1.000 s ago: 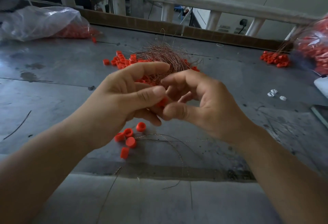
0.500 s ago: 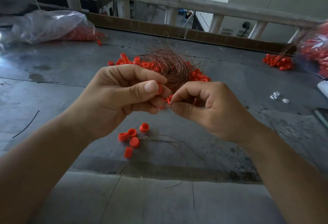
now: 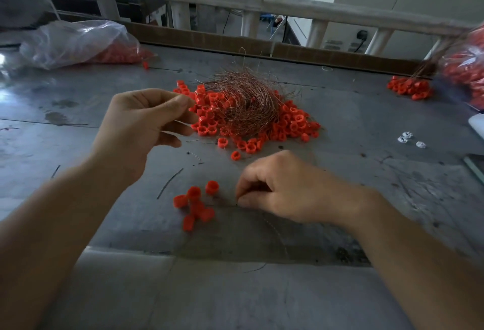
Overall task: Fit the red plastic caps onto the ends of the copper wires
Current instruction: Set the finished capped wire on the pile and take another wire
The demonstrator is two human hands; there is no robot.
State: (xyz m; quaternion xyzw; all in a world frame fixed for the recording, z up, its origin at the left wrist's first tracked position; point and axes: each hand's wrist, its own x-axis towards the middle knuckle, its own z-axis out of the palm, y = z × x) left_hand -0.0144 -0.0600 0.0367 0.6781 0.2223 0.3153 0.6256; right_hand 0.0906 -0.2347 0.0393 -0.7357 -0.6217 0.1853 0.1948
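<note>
**A:** Which step is this?

**B:** Between pieces, I'd judge. The right hand is low on the worktop, on the near side of the heap of copper wires. Its thumb and forefinger are nipped on the end of a loose wire that curves off toward the viewer. A small group of caps lies just beside that pinch, also on the heap's near side.

**A:** And the other one?

**B:** The left hand is raised at the heap's left edge, fingers curled, thumb pressed to forefinger (a strand may run into that pinch, but it's too fine to tell).

**A:** Where's the stock?

**B:** The red caps ring the heap, touching the wires, and lie thickest at its right and near sides.

**A:** What does the next move call for?

**B:** Probably letting that wire go, then drawing a fresh strand from the heap and picking up one cap. The strands tangle, so it needs a slow pull, and the wire tip has to line up squarely with the cap's opening.

**A:** What differs from half a second ago?

**B:** Then both hands met in front of the heap with a cap between the fingertips. Now they're well apart: the right has dropped to the worktop and the left has gone toward the heap's left edge.
</note>
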